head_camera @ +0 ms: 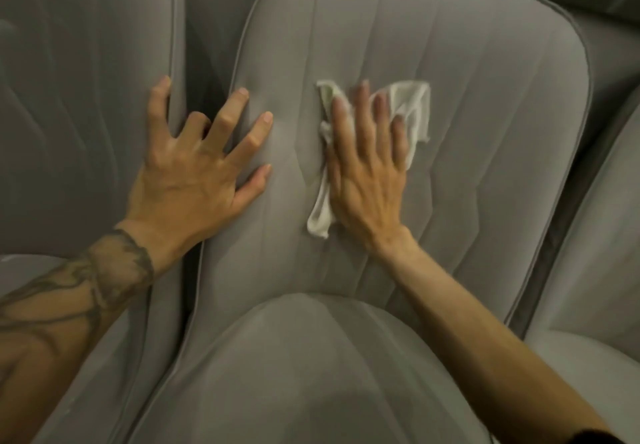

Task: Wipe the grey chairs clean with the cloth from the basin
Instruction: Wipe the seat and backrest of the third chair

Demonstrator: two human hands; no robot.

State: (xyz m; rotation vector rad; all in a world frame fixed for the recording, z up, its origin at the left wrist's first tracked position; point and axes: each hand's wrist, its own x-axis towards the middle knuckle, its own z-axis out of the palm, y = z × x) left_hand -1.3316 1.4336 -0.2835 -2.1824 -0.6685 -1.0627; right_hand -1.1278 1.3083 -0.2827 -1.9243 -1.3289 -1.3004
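Note:
A grey padded chair point(467, 104) fills the middle of the head view, its ribbed backrest facing me and its seat cushion point(311, 374) below. My right hand point(367, 170) lies flat on the backrest, pressing a crumpled white cloth point(414, 104) against it; the cloth sticks out above the fingers and below the thumb side. My left hand point(197, 163) rests with fingers spread on the backrest's left edge, its thumb hooked over the edge of the neighbouring chair. It holds nothing. No basin is in sight.
A second grey chair point(79, 97) stands tight against the left side, with only a narrow dark gap between. Part of a third grey chair point(595, 235) shows at the right edge. More grey upholstery runs along the top right.

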